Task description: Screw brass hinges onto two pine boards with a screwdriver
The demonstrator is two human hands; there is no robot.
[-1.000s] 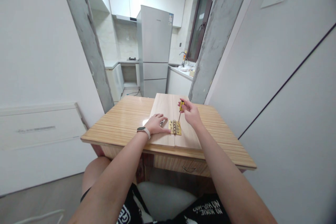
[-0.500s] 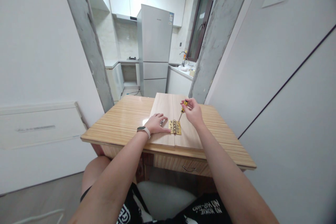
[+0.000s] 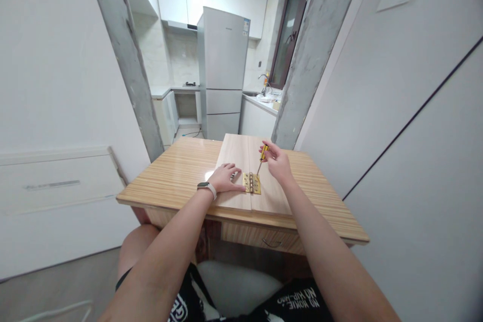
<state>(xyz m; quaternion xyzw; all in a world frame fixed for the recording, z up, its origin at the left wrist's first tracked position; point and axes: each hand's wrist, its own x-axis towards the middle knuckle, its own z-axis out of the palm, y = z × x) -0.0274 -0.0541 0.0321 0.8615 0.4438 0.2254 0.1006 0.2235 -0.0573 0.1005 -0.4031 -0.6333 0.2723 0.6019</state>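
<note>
A brass hinge [image 3: 251, 183] lies unfolded across the seam between two pale wooden boards [image 3: 236, 151]. My right hand [image 3: 278, 161] grips a yellow and black screwdriver [image 3: 264, 152], its shaft slanting down to the upper part of the hinge's right leaf. On the left board rests my left hand [image 3: 226, 178], its fingers spread and the thumb touching the hinge's left edge. Several small metal pieces [image 3: 234, 176], perhaps screws, show beneath its fingers. A watch [image 3: 204, 185] is on the left wrist.
The boards lie on a wood-grain table [image 3: 177, 171] with a drawer [image 3: 260, 238] at its front. White panels stand on both sides. Beyond the table are a grey fridge [image 3: 225, 50], a sink counter [image 3: 260, 105] and white cabinets.
The fingers of my right hand have shifted slightly on the screwdriver handle, which stands a little more upright. My left hand and the boards have stayed in place.
</note>
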